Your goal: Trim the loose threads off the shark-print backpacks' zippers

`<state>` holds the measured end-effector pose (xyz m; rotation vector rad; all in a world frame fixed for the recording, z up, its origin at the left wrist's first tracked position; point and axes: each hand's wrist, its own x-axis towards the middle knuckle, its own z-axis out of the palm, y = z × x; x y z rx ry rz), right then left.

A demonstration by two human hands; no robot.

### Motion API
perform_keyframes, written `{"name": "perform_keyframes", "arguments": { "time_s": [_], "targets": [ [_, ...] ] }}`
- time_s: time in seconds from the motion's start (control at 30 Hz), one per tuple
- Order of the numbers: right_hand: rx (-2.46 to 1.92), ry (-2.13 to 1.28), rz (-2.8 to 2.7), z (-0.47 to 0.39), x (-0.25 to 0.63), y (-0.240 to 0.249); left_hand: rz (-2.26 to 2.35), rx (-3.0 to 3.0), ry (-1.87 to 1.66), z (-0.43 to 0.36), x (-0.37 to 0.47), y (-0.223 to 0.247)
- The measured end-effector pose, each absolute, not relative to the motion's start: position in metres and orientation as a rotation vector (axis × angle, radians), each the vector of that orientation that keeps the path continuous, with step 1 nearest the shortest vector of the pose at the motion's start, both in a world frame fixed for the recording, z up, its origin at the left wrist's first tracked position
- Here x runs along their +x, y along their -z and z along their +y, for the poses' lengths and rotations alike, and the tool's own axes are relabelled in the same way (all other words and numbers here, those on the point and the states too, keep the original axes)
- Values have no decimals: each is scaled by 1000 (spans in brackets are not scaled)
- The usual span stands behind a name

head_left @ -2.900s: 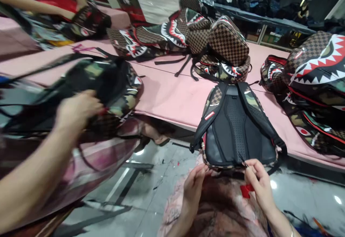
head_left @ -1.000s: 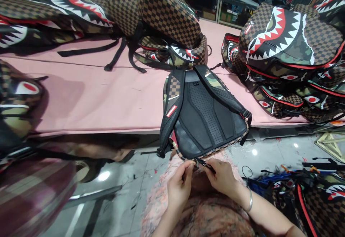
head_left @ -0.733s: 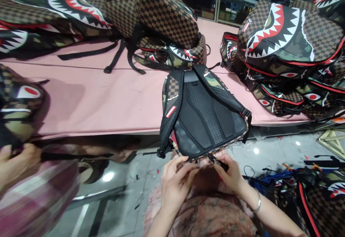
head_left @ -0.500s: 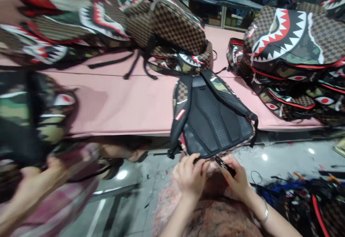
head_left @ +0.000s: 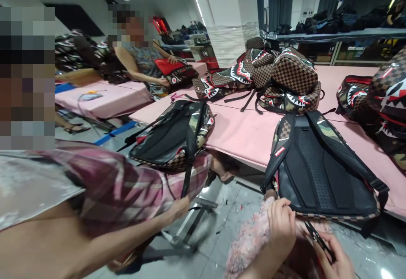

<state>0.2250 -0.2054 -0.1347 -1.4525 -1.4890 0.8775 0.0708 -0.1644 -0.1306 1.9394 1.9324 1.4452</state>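
Note:
A backpack (head_left: pixel 320 173) lies on the pink table with its black padded back and straps facing up, its bottom edge over the table's front. My left hand (head_left: pixel 282 224) is closed on that bottom edge, near its left corner. Small black thread snips (head_left: pixel 320 241) are in my right hand (head_left: pixel 336 255), their blades pointing up and left, just below the backpack's edge.
Beside me on the left, a seated person's hand (head_left: pixel 180 207) holds a strap of another backpack (head_left: pixel 168 131). Patterned backpacks are piled on the pink table (head_left: pixel 237 131) and at the right (head_left: pixel 393 97). Another person (head_left: pixel 142 59) stands across, handling a red-lined bag.
The view has swung left, so my backpack and hands appear farther right. The neighbour's backpack now rests against the table edge, with their hand at its strap.

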Motion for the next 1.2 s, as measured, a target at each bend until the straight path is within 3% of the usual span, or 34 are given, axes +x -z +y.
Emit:
{"name": "perform_keyframes", "arguments": {
  "time_s": [0.27, 0.47, 0.7, 0.97, 1.2],
  "targets": [
    [-1452, -749, -1857, -193, 224, 100, 1685, 1716, -1315, -171, 41, 128],
    [-1504, -676, -1899, -189, 225, 102, 1642, 1682, -1280, -170, 44, 134],
    [-1488, -582, -1957, -186, 222, 114, 1887, 2123, -1228, -159, 57, 124],
    [-1553, -585, -2035, -181, 220, 111, 2079, 1960, -1260, -155, 71, 124],
    [-1603, -514, -2082, -180, 221, 110, 1973, 1854, -1364, -152, 76, 131]
  ]
}}
